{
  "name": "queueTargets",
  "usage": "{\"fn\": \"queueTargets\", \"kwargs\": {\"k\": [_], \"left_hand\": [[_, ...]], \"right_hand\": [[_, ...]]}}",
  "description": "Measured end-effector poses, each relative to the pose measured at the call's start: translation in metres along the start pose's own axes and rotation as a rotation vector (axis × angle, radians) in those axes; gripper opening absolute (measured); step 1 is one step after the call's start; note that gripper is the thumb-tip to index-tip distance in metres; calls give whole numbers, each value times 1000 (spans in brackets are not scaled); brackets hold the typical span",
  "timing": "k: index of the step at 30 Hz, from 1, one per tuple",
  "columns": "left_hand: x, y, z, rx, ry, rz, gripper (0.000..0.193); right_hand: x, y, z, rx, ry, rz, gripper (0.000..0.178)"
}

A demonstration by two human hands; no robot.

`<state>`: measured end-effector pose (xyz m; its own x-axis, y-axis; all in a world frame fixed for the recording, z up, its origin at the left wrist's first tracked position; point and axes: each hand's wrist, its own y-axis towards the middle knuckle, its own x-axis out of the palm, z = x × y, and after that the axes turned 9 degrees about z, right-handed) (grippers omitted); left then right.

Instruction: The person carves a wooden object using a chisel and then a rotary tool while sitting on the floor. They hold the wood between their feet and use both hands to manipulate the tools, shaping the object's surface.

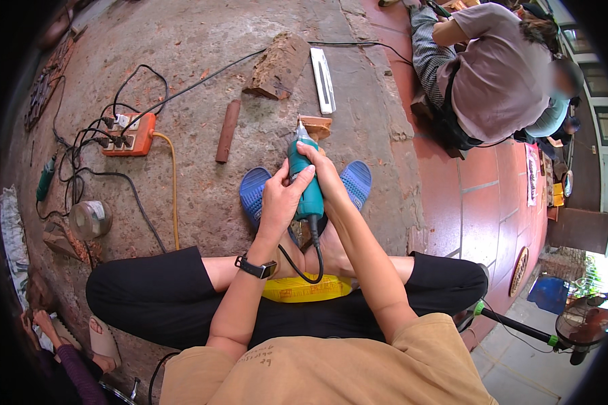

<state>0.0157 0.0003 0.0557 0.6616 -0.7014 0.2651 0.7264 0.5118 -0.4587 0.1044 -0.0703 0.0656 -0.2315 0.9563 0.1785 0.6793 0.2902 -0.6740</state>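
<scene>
Both my hands are wrapped round a teal corded die grinder (pixel 311 201), held low in front of me between my feet. My left hand (pixel 280 200) grips its left side, the thumb lying along the body. My right hand (pixel 327 177) closes round the right side, nearer the nose. The grinder's metal tip points away from me, at the left end of a small reddish-brown wood block (pixel 316 125). Whether the tip touches the wood I cannot tell. A black cord loops from the grinder's rear toward my lap.
Beyond lie a rough timber chunk (pixel 278 65), a white slotted case (pixel 323 79) and a dark red wood stick (pixel 228 131). An orange power strip (pixel 139 138) with tangled cords stands left, near another teal tool (pixel 46 178). A person (pixel 496 74) sits at the right.
</scene>
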Motion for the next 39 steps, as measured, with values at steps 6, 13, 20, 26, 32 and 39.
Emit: {"fn": "queueTargets", "kwargs": {"k": [6,13,20,26,32,39], "left_hand": [[-1,2,-3,31,95,-4,45],[-1,2,-3,11,4,-19,43],[0,1,-6,76,87,15,51],[1,2,-3,116,121,-51,58],[-1,6,-5,96,120,-68,58],[-2,7,-7,70,32,-29,57]], "right_hand": [[-3,3,5,-57,36,6,28],[-4,8,5,-24,-10,-38,35],[-3,2,6,-85,29,9,36],[-11,-3,12,-9,204,43,31],[-12,4,16,3,203,67,30],[-5,3,9,-36,99,18,30]]}}
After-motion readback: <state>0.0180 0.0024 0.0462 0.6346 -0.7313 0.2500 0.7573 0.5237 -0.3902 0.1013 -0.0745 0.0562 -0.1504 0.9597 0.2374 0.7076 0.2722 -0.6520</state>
